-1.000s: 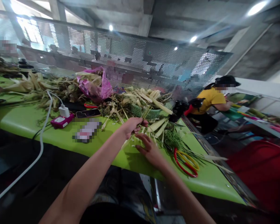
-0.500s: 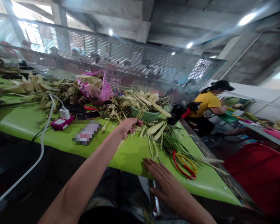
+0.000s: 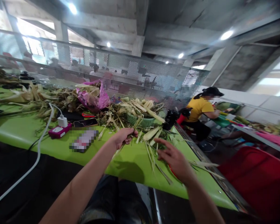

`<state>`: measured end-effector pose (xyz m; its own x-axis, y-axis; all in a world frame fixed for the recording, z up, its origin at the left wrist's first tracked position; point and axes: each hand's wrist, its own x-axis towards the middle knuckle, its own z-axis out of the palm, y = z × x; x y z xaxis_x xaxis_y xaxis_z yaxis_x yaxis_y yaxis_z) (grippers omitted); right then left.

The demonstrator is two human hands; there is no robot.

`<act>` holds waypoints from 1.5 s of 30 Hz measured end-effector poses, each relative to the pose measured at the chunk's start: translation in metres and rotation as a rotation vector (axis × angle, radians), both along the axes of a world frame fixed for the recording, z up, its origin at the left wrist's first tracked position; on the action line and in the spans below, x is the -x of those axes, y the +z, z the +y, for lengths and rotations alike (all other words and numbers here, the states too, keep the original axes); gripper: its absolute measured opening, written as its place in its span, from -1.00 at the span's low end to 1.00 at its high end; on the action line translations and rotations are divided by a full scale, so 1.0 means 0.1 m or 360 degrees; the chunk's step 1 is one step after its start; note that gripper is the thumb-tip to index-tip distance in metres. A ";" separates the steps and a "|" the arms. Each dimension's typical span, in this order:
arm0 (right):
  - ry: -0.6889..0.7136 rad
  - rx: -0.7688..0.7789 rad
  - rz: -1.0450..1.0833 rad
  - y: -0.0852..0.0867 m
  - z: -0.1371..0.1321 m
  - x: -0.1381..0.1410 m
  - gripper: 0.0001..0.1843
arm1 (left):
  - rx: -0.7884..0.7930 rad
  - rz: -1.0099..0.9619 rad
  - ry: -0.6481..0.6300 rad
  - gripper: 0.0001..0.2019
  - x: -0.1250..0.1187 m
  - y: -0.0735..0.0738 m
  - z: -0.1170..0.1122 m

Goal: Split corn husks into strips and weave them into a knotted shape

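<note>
My left hand point(image 3: 126, 138) is closed around a small bunch of greenish plant stems point(image 3: 137, 122), held over the table's near side. My right hand point(image 3: 171, 155) is raised to the right with fingers apart, holding nothing. Below and beyond it lie pale corn husks point(image 3: 151, 133) and long thin strips point(image 3: 150, 155). A red scissor handle point(image 3: 174, 172) shows partly under my right hand; the rest is hidden. Behind my left hand stands a green basket point(image 3: 142, 121) heaped with pale husk pieces.
On the green table point(image 3: 84, 160) lie a pink plastic bag point(image 3: 94, 98) among dried plants, a phone point(image 3: 86, 122), a purple power block point(image 3: 59, 130) with a white cable, and a blurred-out packet point(image 3: 84, 140). A metal mesh screen point(image 3: 130, 70) stands behind. A person in yellow point(image 3: 198, 107) sits right.
My right hand has lifted off the table edge and moved up and forward, now covering the scissors. My left hand still grips the stems, slightly lower left in view. The view has shifted.
</note>
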<state>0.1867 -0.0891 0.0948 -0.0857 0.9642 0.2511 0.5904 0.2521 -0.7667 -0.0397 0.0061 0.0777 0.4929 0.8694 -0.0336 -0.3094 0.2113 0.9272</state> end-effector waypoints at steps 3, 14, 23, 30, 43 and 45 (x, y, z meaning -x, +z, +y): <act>0.0166 0.0026 0.0386 -0.20 0.43 0.32 -0.42 | -0.0056 0.0008 -0.0022 -0.78 0.02 -0.01 -0.01; -0.0459 -0.0370 0.0384 -0.21 0.55 -0.22 -0.65 | -0.0011 0.0045 0.0223 -0.78 0.47 -0.17 0.01; -0.0187 -0.0170 0.0433 -0.23 0.51 0.10 -0.59 | -0.0014 -0.0101 0.0051 -0.78 0.23 -0.17 -0.12; 0.0081 -0.0177 0.0438 -0.44 0.58 0.56 -0.54 | 0.0078 -0.0127 -0.0050 -0.79 -0.02 -0.19 -0.18; -0.0078 0.0173 0.1014 -0.29 0.54 0.02 -0.60 | 0.0039 -0.0082 0.0143 -0.81 0.33 -0.19 -0.17; -0.0014 0.0226 0.0983 -0.21 0.49 0.02 -0.62 | 0.0028 -0.0082 0.0142 -0.81 0.29 -0.19 -0.15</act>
<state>0.1852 -0.0398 0.0738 0.0425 0.9917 0.1214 0.0303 0.1202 -0.9923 -0.0686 -0.0091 0.0591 0.4152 0.9094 -0.0260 -0.3750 0.1971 0.9058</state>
